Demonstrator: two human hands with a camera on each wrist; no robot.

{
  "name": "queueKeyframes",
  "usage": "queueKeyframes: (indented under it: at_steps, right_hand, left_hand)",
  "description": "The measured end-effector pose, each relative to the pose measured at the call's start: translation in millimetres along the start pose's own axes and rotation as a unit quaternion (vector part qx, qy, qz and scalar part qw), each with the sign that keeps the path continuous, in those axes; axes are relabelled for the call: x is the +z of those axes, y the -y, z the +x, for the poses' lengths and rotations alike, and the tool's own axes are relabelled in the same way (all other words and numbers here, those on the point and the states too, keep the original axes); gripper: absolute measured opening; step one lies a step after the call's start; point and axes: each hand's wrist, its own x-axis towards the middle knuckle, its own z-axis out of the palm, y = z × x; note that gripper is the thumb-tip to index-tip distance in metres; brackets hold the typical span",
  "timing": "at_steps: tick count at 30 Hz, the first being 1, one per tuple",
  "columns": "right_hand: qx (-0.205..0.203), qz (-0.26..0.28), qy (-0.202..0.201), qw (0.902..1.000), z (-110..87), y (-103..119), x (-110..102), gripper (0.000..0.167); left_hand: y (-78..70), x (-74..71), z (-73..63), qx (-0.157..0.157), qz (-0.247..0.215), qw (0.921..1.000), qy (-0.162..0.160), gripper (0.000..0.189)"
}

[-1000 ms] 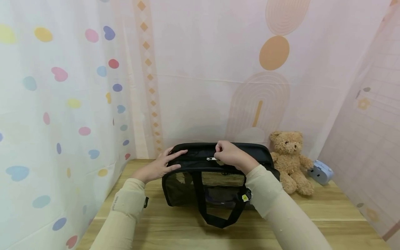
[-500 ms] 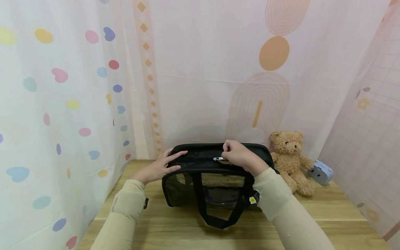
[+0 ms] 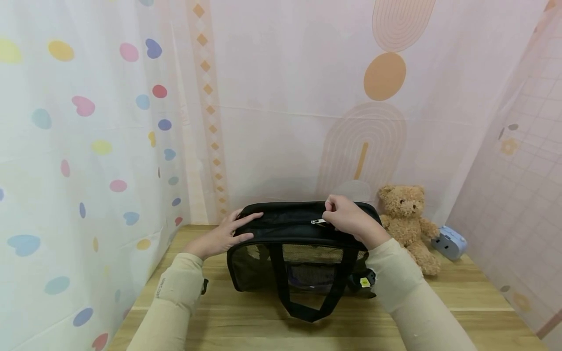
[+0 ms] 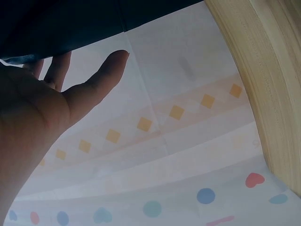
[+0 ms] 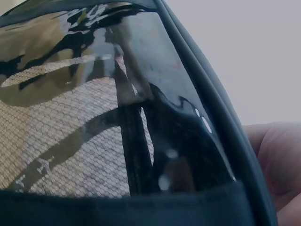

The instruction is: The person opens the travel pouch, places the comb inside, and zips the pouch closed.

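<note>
A black carrier bag (image 3: 252, 268) with mesh and clear panels stands on the wooden table. Its front handle (image 3: 311, 313) hangs down over the near side. My left hand (image 3: 219, 240) rests on the bag's left top end with fingers spread and thumb held out straight. On the top, my right hand (image 3: 349, 218) pinches the zipper pull (image 3: 318, 222), curled fingers hiding most of it. The right wrist view has the bag's clear and mesh panel (image 5: 70, 136) up close, with part of the right hand (image 5: 282, 165) at the edge.
A brown teddy bear (image 3: 406, 224) sits just right of the bag. Beside it is a small light-blue case-like object (image 3: 450, 242). Patterned curtains (image 3: 272, 122) hang behind the wooden table (image 3: 246, 329) and on both sides.
My right hand has moved to the right along the bag's top, drawing the zipper pull with it. The left hand has stayed in place.
</note>
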Motion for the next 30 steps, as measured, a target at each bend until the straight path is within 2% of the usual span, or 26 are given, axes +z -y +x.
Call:
queueKeyframes:
  at_steps: [16,30]
  right_hand:
    - [-0.013,0.018,-0.021,0.9995,-11.5,-12,-17,0.016]
    - [-0.015,0.045,-0.042,0.998,-25.5,-25,-42,0.014]
  left_hand:
    - [0.8,0.2,-0.7,0.001,-0.004,1.0,0.003,0.063]
    - [1.6,-0.7,0.0,0.006,0.001,1.0,0.0,0.063]
